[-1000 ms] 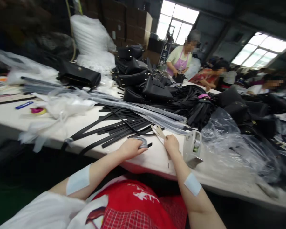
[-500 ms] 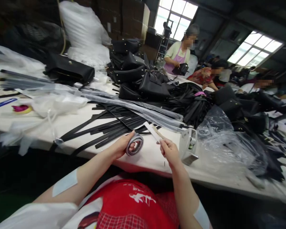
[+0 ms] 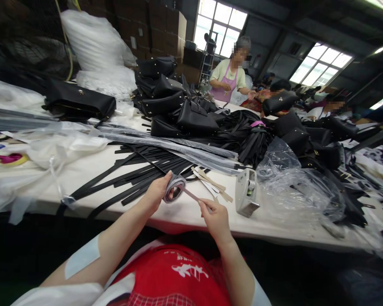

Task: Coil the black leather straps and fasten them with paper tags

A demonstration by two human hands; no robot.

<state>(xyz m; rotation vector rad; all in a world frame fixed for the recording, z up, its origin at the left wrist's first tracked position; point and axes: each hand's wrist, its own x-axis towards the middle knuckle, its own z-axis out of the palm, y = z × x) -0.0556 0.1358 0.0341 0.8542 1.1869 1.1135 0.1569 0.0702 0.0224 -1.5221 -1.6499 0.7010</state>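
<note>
My left hand is wrapped round a grey coiled roll, held upright over the table's front edge. A thin strip runs from the roll to my right hand, whose thumb and fingers pinch its end. Just beyond my right hand, white and tan paper strips lie on the table. A pale tape dispenser stands to their right. Flat black straps are spread on the white table behind the roll.
Black handbags are piled at the back. Clear plastic lies at the right, and long plastic-wrapped strips cross the middle. A black bag sits at the left. Across the table stands a person in a pink apron.
My right hand has let go of the paper strips, which now lie on the table, and holds the strip stretched from the roll. The person opposite has spread their hands apart.
</note>
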